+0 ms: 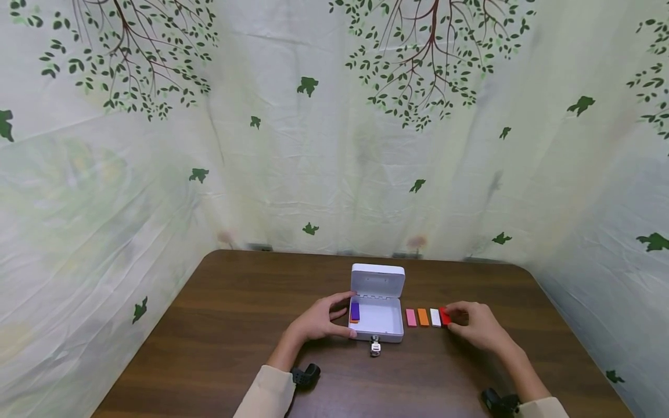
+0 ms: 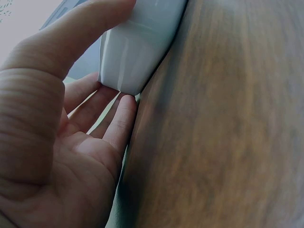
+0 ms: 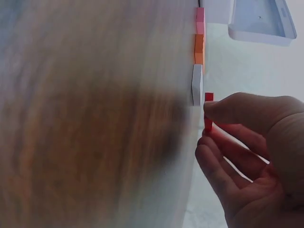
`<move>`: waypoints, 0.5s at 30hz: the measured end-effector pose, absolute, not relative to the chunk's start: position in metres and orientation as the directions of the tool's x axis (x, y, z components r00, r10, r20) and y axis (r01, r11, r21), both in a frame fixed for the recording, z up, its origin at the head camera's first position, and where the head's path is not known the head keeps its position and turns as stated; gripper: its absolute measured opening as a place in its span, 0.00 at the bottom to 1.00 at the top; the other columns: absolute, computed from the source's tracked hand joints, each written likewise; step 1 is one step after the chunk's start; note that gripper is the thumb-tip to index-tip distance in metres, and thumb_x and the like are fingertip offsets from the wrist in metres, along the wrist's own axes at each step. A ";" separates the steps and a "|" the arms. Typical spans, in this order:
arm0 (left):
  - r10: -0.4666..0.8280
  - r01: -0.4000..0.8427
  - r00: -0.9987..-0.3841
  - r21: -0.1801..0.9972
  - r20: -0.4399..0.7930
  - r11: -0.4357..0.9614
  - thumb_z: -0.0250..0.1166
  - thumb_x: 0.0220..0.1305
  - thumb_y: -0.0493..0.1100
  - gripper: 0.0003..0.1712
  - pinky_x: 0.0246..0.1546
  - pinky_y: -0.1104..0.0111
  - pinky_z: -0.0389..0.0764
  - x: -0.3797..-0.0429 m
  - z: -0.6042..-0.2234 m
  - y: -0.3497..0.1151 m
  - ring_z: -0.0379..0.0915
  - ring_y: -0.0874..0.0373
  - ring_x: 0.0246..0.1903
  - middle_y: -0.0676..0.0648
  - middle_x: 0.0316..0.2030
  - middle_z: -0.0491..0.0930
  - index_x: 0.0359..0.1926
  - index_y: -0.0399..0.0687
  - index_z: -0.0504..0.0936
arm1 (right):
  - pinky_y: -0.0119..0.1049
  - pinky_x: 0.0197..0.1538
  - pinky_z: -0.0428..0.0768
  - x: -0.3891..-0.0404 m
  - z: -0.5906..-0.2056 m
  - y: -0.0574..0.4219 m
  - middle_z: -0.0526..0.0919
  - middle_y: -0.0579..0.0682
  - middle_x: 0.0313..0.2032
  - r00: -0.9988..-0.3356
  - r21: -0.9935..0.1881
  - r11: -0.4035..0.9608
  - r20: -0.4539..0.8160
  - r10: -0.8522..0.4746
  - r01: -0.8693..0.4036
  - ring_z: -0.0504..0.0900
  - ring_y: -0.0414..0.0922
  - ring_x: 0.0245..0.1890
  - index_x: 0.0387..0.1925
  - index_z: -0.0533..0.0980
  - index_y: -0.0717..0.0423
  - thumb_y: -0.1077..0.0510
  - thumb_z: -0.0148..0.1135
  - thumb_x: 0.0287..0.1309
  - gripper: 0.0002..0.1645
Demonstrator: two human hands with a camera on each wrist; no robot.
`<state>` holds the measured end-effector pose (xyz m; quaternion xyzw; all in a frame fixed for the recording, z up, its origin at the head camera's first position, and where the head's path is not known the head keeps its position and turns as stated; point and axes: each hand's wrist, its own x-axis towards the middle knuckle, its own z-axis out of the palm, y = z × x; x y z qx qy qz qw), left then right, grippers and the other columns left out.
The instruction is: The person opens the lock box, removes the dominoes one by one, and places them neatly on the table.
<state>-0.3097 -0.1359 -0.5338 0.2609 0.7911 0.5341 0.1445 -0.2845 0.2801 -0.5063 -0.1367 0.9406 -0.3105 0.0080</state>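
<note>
A small white metal box (image 1: pixel 380 319) stands on the table with its lid (image 1: pixel 378 281) raised and a latch (image 1: pixel 375 346) hanging at the front. Its left end is held by my left hand (image 1: pixel 324 318), thumb at the front corner and fingers toward the back; the left wrist view shows them against the box wall (image 2: pixel 135 57). Inside, along the left wall, lies a purple block (image 1: pixel 355 311) with a bit of orange showing under it. My right hand (image 1: pixel 478 326) pinches a red block (image 3: pixel 208 111) between thumb and fingers, just right of a white block (image 1: pixel 435 317).
Between the box and the white block, an orange block (image 1: pixel 423 317) and a pink block (image 1: pixel 411 317) lie in the same row. The brown wooden table (image 1: pixel 251 302) ends at a leaf-patterned curtain (image 1: pixel 366 191) behind and at both sides.
</note>
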 end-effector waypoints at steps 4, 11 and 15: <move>0.565 0.261 -0.824 0.920 0.053 0.294 0.83 0.52 0.48 0.56 0.71 0.63 0.73 -0.310 -0.533 -0.136 0.62 0.52 0.76 0.50 0.77 0.62 0.78 0.52 0.63 | 0.54 0.53 0.87 -0.286 -0.507 0.282 0.88 0.53 0.46 -0.965 -0.577 0.781 0.058 -0.254 -0.240 0.86 0.49 0.45 0.48 0.84 0.58 0.62 0.73 0.58 0.16; 0.561 0.263 -0.826 0.915 0.050 0.306 0.82 0.53 0.49 0.56 0.71 0.61 0.73 -0.309 -0.533 -0.136 0.61 0.50 0.76 0.49 0.78 0.61 0.78 0.52 0.62 | 0.52 0.51 0.88 -0.286 -0.510 0.283 0.88 0.54 0.47 -0.970 -0.574 0.788 0.044 -0.239 -0.220 0.86 0.49 0.45 0.48 0.84 0.58 0.63 0.73 0.58 0.15; 0.561 0.260 -0.827 0.914 0.044 0.312 0.82 0.53 0.50 0.56 0.71 0.60 0.73 -0.309 -0.533 -0.136 0.61 0.50 0.76 0.48 0.78 0.61 0.78 0.53 0.62 | 0.52 0.49 0.88 -0.286 -0.509 0.282 0.87 0.55 0.47 -0.968 -0.574 0.786 0.049 -0.246 -0.229 0.86 0.50 0.45 0.48 0.84 0.59 0.64 0.73 0.57 0.15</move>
